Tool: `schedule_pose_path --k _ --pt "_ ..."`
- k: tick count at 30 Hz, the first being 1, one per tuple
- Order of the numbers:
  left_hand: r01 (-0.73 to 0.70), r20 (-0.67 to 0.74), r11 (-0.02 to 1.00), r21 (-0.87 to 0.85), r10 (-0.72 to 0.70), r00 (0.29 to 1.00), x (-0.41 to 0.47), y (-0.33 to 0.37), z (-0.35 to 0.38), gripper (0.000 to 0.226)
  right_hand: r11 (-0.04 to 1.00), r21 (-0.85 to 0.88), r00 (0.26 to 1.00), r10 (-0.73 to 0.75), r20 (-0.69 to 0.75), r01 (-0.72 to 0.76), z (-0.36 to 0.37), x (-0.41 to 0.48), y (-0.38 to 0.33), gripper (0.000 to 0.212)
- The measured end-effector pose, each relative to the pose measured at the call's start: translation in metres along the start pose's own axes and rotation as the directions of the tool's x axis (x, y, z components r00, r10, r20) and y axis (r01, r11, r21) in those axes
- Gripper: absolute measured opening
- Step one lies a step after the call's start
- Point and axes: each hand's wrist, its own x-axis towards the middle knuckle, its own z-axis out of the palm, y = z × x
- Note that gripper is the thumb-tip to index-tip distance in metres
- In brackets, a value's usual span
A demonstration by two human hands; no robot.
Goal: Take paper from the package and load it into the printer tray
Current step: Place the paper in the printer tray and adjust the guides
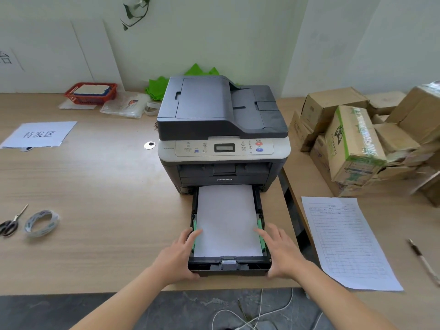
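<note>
A grey and white printer stands in the middle of the wooden desk. Its black paper tray is pulled out toward me. A stack of white paper lies flat inside the tray between green side guides. My left hand rests on the tray's left front corner, fingers spread, fingertips at the paper's left edge. My right hand rests on the right front corner, fingers spread toward the paper's right edge. No paper package is in view.
A lined form and a pen lie to the right, with cardboard boxes behind. On the left are a tape roll, scissors, a printed sign sheet, and a red basket. White cables hang below the desk edge.
</note>
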Motion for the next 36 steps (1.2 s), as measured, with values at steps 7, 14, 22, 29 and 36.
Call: schedule_pose_path --k 7,14,22,29,36 --pt "0.072 -0.385 0.995 0.064 -0.042 0.922 0.024 -0.001 -0.002 0.060 0.994 -0.030 0.931 0.092 -0.353 -0.109 -0.013 0.026 0.001 0.069" --pt "0.153 -0.361 0.988 0.025 -0.133 0.923 0.037 0.017 -0.003 0.033 0.972 0.128 0.891 0.233 -0.391 -0.198 -0.008 0.030 -0.002 0.039" --pt "0.142 -0.308 0.990 0.025 -0.127 0.943 0.061 0.017 0.006 0.050 0.989 0.070 0.935 0.148 -0.321 -0.133 -0.002 0.057 0.004 0.031" --pt "0.247 -0.189 0.969 -0.007 -0.243 0.951 0.111 0.016 -0.022 0.046 0.974 0.169 0.970 0.177 -0.166 -0.149 -0.023 0.101 0.003 0.052" --pt "0.301 -0.169 0.952 -0.058 -0.306 0.937 0.149 0.011 -0.042 0.040 0.957 0.227 0.968 0.216 -0.131 -0.183 -0.046 0.139 0.003 0.048"
